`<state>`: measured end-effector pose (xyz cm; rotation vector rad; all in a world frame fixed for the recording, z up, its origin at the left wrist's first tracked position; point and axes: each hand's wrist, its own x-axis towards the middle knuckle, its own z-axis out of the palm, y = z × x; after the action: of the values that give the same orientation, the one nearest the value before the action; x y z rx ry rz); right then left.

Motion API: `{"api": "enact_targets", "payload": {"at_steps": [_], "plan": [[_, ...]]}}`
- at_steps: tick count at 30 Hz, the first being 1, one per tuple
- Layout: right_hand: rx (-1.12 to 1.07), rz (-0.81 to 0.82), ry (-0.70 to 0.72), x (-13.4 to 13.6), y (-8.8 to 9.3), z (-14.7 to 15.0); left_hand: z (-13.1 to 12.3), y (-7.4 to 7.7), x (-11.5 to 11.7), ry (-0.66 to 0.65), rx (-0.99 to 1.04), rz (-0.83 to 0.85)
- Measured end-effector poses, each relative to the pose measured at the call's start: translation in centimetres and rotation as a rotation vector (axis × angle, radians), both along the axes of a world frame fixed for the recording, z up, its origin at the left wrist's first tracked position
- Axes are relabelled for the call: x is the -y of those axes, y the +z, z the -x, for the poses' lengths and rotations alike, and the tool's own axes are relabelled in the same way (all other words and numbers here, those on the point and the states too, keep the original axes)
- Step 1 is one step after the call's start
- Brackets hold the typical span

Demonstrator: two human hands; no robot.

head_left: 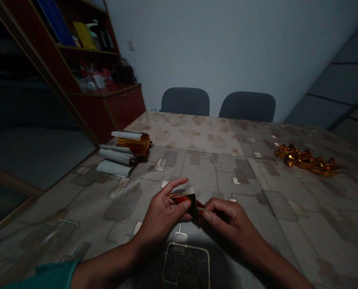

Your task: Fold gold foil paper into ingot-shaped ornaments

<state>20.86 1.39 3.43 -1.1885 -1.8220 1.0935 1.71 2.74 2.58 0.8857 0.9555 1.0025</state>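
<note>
We hold a small folded piece of shiny orange foil (187, 202) just over the tabletop (275, 228), near us and in the middle. Our left hand (159, 216) and right hand (230, 218) are close together, one on each side of it. The left fingers (179, 185) pinch one end against the thumb, and the right fingers (217, 204) pinch the other end. To the far left lie a roll of gold foil (139, 143) and white paper strips (114, 168). To the right sits a heap of crumpled gold foil (305, 160). We think the foil could tear if we pull too hard. It could slip and drop if our fingers loosen, because it is thin and slick. A fold could also go crooked if one hand pushes more than the other.
</note>
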Motion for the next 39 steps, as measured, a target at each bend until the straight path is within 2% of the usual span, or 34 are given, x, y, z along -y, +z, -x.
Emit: {"api": "enact_targets", "payload": {"at_steps": [7, 13, 19, 25, 29, 34, 36, 39], "plan": [[0.130, -0.185, -0.033, -0.4, 0.2, -0.7, -0.6, -0.3, 0.3, -0.017, 0.000, 0.054], [0.215, -0.280, 0.072, -0.3, 0.4, -0.9, -0.7, -0.6, 0.5, -0.033, 0.007, 0.049], [0.375, -0.343, 0.135, -0.3, 0.3, -1.2, -1.0, -0.4, 1.1, -0.047, -0.010, 0.009], [0.432, -0.329, 0.182, -0.3, -0.1, -1.2, -1.3, -0.6, 1.1, -0.053, -0.039, -0.023], [0.330, -0.277, 0.165, -0.2, 0.3, -1.2, -1.0, -0.9, 0.9, -0.021, -0.031, -0.019], [0.089, -0.094, 0.048, 0.0, 1.3, -1.3, -0.7, -1.0, 0.3, 0.006, -0.037, 0.003], [0.035, -0.074, 0.010, 0.0, 1.4, -1.3, -0.7, -1.0, 0.2, 0.015, -0.036, 0.005], [0.034, -0.082, 0.026, -0.1, 1.0, -1.3, -0.7, -1.0, 0.4, 0.004, -0.012, -0.002]]}}
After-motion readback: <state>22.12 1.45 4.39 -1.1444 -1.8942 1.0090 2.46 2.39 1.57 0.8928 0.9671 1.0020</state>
